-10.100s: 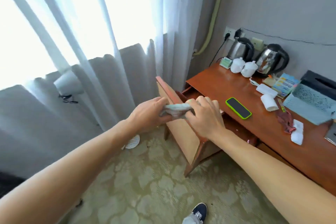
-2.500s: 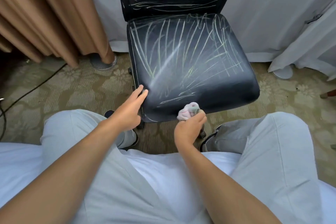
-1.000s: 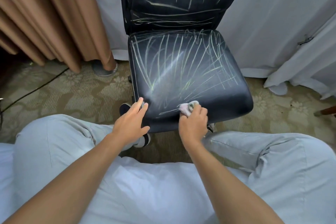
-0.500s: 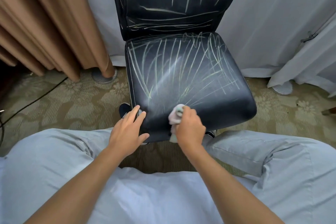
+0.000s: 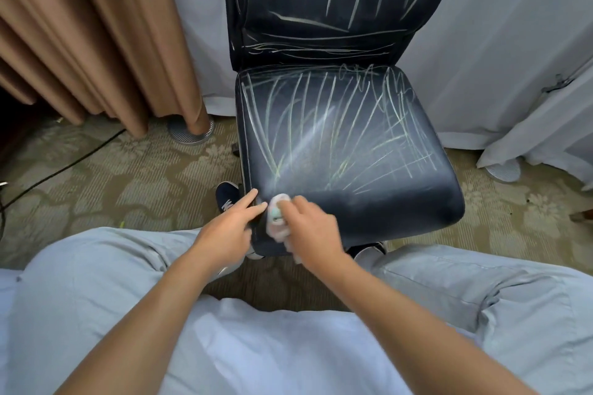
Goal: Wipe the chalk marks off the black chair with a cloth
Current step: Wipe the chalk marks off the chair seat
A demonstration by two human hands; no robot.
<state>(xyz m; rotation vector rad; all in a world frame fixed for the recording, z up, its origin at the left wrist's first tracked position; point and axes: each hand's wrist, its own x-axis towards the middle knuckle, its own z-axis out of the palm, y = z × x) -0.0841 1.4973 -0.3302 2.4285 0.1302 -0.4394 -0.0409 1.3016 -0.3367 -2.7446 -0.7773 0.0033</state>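
Two hands at the front left corner of the black chair [image 5: 346, 144]. Right hand [image 5: 313, 231] grips a bunched cloth [image 5: 276, 218] against the seat's front edge. Left hand [image 5: 229, 229] rests beside it, fingers straight, grip released. Chalk marks [image 5: 321, 125] cover seat and backrest; right side unobstructed. Patterned carpet [image 5: 128, 176], brown curtain [image 5: 96, 26] left, white curtain [image 5: 513, 42] behind.
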